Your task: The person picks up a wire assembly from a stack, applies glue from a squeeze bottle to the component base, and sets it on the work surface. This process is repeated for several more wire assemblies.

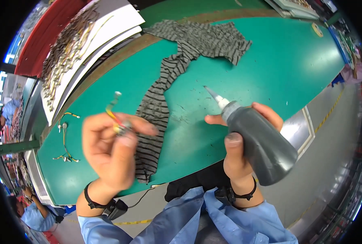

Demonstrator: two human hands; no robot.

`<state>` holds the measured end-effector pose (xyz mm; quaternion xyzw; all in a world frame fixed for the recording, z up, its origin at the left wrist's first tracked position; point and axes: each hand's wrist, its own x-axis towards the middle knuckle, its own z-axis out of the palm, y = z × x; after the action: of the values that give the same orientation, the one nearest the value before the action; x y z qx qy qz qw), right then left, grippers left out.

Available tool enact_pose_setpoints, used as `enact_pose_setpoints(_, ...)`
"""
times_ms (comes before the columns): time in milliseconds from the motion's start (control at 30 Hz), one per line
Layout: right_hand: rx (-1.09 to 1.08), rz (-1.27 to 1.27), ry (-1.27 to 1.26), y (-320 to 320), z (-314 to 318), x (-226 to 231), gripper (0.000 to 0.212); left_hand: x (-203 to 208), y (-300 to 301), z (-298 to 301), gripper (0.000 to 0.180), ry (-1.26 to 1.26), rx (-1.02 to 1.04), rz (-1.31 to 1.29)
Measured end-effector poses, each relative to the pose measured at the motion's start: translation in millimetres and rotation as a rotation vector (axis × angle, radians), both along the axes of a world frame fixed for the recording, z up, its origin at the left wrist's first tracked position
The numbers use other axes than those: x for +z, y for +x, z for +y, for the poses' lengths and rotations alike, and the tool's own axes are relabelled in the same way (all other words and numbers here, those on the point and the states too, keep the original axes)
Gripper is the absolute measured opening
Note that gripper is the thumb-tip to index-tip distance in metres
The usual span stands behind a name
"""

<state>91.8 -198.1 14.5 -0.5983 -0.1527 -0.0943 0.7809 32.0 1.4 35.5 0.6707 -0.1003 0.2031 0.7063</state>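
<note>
Between the thumb and fingers of my left hand (110,150) is a small wire harness (117,118) with red and yellow leads and a pale connector at its upper end. My right hand (240,152) is wrapped round a dark grey squeeze bottle (266,142), tilted so its thin nozzle points up and to the left. Under and beside my left hand lies a striped grey-and-black cloth (154,110), stretching to the far side of the green table (197,150). Dark smudges mark the tabletop between the hands.
More wire harnesses (65,138) lie on the table at the left. White boards (81,53) piled with many cables stand at the far left, by a red bin (47,28). A tape roll (317,29) sits at the far right. Another person (36,215) is at lower left.
</note>
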Motion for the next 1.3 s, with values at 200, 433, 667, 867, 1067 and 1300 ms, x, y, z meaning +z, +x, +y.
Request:
enact_pose_setpoints(200,0.279,-0.502,-0.317,25.6,14.4,-11.1,0.049,2.1,-64.0,38.9,0.021,0.243,0.553,-0.123)
enact_pose_setpoints(433,0.630,-0.812,-0.634,14.8,42.4,-2.2,0.044,-8.6,-107.0,14.5,0.018,0.932,0.383,0.085)
enact_pose_setpoints(667,0.725,-1.031,-0.881,17.3,35.4,11.6,0.035,-19.3,-114.0,12.8,0.023,0.953,0.341,0.116)
enact_pose_setpoints(867,0.632,-1.244,-0.844,31.1,12.5,14.9,0.034,-18.6,-115.5,16.5,0.023,0.916,0.333,0.130)
enact_pose_setpoints(1067,0.421,-0.900,-0.560,42.0,-41.0,-12.1,0.058,20.0,-104.0,42.6,0.024,0.979,0.367,0.073)
enact_pose_setpoints(1300,0.356,-0.339,-0.261,34.3,-56.7,-34.9,0.067,94.0,-6.3,125.2,0.025,1.289,0.408,-0.007)
